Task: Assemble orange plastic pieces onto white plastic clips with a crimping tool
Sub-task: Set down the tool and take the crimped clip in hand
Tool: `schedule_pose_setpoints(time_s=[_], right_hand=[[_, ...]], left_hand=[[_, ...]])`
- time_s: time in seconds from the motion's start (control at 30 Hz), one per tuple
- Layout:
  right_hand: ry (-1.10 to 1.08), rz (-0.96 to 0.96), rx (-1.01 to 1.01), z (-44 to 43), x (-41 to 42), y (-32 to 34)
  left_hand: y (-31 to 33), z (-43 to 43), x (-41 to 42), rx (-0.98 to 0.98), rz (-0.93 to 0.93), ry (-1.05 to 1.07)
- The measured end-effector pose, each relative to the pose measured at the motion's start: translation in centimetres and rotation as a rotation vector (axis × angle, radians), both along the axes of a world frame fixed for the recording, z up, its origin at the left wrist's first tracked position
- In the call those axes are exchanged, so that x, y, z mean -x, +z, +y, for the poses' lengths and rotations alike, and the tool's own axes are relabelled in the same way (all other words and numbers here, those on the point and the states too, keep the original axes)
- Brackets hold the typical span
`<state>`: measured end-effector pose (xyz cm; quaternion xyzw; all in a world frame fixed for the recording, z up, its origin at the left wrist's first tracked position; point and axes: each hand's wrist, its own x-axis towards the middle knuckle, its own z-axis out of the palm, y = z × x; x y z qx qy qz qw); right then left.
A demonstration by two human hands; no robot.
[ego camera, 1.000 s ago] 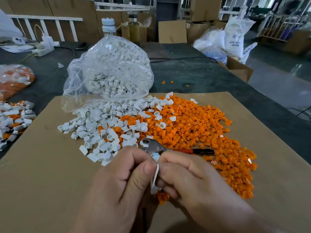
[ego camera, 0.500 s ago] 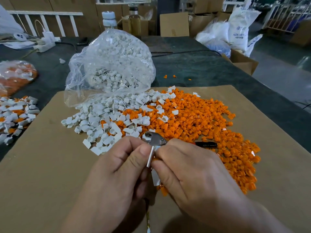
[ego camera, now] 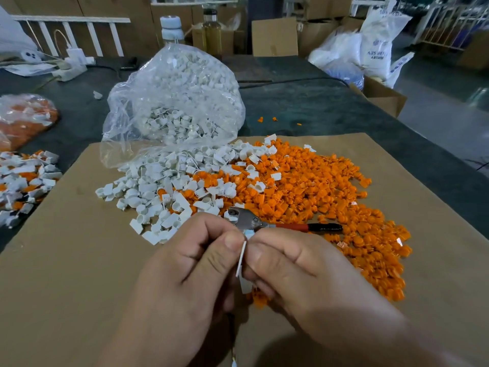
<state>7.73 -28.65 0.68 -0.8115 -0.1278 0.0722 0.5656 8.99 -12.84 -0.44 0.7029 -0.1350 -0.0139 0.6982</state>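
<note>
Since a second earlier both hands had crept up toward the head of the crimping tool (ego camera: 248, 221), the white clip (ego camera: 240, 258) rising with them. Left hand (ego camera: 185, 282) and right hand (ego camera: 304, 282) pinched that clip edge-on between their thumbs, an orange piece (ego camera: 258, 298) showing just beneath. Close behind, the tool lay on the cardboard sheet (ego camera: 66, 260), its handle across the heap of orange pieces (ego camera: 317, 194); loose white clips (ego camera: 158, 186) spilled from a clear bag (ego camera: 174, 102) on the dark counter (ego camera: 304, 107)

Dark table (ego camera: 317, 109), brown cardboard sheet (ego camera: 66, 260), clear bag of white clips (ego camera: 172, 88), power strip (ego camera: 70, 72)
</note>
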Motion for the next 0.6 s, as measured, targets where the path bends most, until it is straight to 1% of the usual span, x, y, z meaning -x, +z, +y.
schedule_pose_setpoints(time_s=[0.03,0.07,0.1,0.17,0.23,0.27,0.3,0.33,0.37,0.4,0.43,0.47,0.5,0.53,0.57,0.6], right_hand=[[-0.002,-0.102,0.087,-0.2,0.1,-0.1],[-0.004,-0.132,0.111,-0.3,0.1,-0.2],[-0.005,-0.105,0.085,-0.2,0.1,-0.2],[0.001,0.052,-0.043,0.1,0.0,-0.2],[-0.006,0.208,-0.185,0.2,-0.2,-0.1],[-0.005,0.249,-0.224,0.3,-0.2,0.0],[-0.001,0.257,-0.219,0.3,-0.3,0.0],[-0.002,0.221,-0.159,0.2,-0.3,0.0],[-0.011,0.137,-0.045,0.1,-0.3,-0.1],[-0.026,0.02,0.086,0.0,-0.3,-0.2],[-0.042,-0.093,0.205,-0.1,-0.3,-0.3],[-0.056,-0.172,0.303,-0.2,-0.3,-0.3],[-0.071,-0.22,0.389,-0.2,-0.4,-0.3],[-0.084,-0.25,0.463,-0.2,-0.4,-0.3],[-0.095,-0.268,0.524,-0.2,-0.4,-0.2],[-0.101,-0.277,0.572,-0.1,-0.4,-0.1]], left_hand=[[-0.5,0.1,-0.1,0.0,-0.006,0.006],[-0.8,0.3,-0.1,-0.008,-0.033,0.02],[-0.8,0.5,-0.2,-0.06,-0.068,0.034],[-1.1,1.0,0.0,-0.15,-0.134,0.055],[-1.3,1.3,0.0,-0.179,-0.168,0.07],[-1.3,1.5,-0.1,-0.171,-0.136,0.041],[-1.1,1.6,-0.3,-0.151,-0.08,-0.003],[-1.0,1.7,-0.5,-0.142,0.003,-0.042],[-0.7,1.7,-0.5,-0.106,0.123,-0.063],[-0.7,1.7,-0.8,-0.019,0.278,-0.076],[-0.3,1.8,-1.0,0.12,0.401,-0.058],[-0.1,2.2,-1.5,0.309,0.466,-0.021],[0.3,2.7,-2.0,0.524,0.456,0.031],[0.6,3.8,-2.7,0.739,0.404,0.086],[0.9,5.1,-3.3,0.931,0.34,0.134],[1.2,6.6,-4.0,1.078,0.292,0.166]])
